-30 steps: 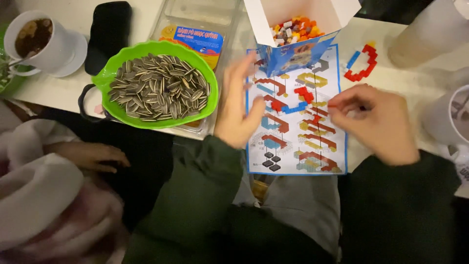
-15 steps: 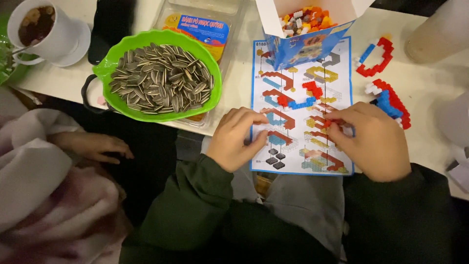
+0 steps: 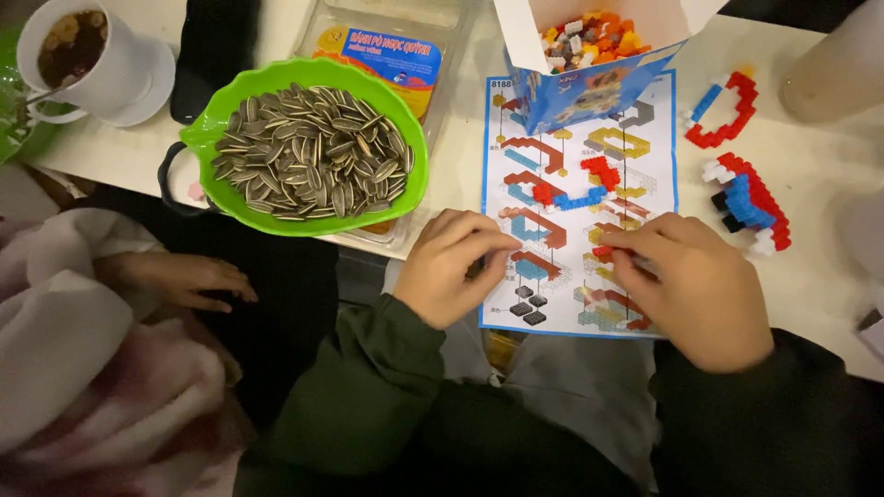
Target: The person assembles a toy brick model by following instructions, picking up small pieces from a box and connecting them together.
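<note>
Left hand: the left hand [image 3: 451, 267] lay curled on the left edge of the instruction sheet [image 3: 580, 207]; its fingers were bent inward with the tips pinched together; what they pinched was too small to tell.
Right hand: the right hand [image 3: 695, 285] rested on the lower right of the sheet; fingertips were closed on a small red brick piece [image 3: 603, 251], pressed against the paper.
Instruction sheet: it lay flat on the white table [image 3: 820, 267], printed with coloured building diagrams; its lower edge hung over the table's rim, above the person's lap.
Loose bricks on the sheet: a short red and blue assembly [image 3: 575, 191] sat near the sheet's middle, apart from both hands.
Brick box: an open blue box [image 3: 589, 69] stood on the sheet's top edge, full of mixed small bricks.
Built pieces: a red and blue arc [image 3: 723, 109] and a larger red, blue and white piece [image 3: 750, 204] lay right of the sheet.
Left of the sheet: a green bowl of sunflower seeds [image 3: 308, 147]; a white cup [image 3: 83, 55] on a saucer.
Other person: another person's hand [image 3: 180, 279] rested below the table's edge at the left.
</note>
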